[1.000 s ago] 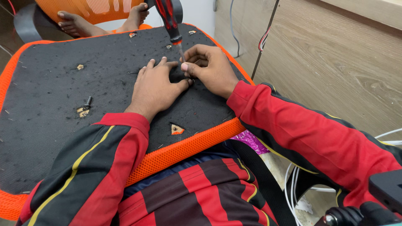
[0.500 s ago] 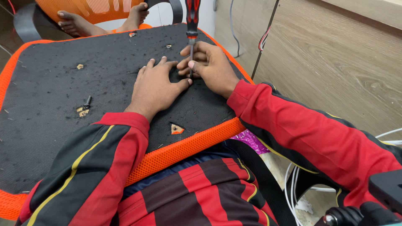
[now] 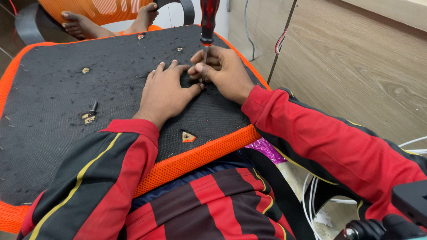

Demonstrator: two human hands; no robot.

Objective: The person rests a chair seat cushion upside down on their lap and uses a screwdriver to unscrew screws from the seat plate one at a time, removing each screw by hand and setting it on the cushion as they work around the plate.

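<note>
The right hand [image 3: 224, 71] is closing its fingers around the metal shaft of a screwdriver [image 3: 207, 26], which is standing upright with its red and black handle above. The left hand [image 3: 165, 91] is lying flat and open on the black seat panel [image 3: 66, 102], touching the right hand. A loose bolt [image 3: 93, 107] is standing well apart, to the left.

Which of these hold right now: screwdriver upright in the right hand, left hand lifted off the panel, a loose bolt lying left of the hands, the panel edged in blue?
1. The right hand holds the red-and-black-handled screwdriver upright. True.
2. The left hand is lifted off the black fabric-covered panel. False: it lies flat on it.
3. A small dark bolt lies left of the hands. True.
4. The panel's edging is blue. False: the orange mesh edging borders it.
</note>
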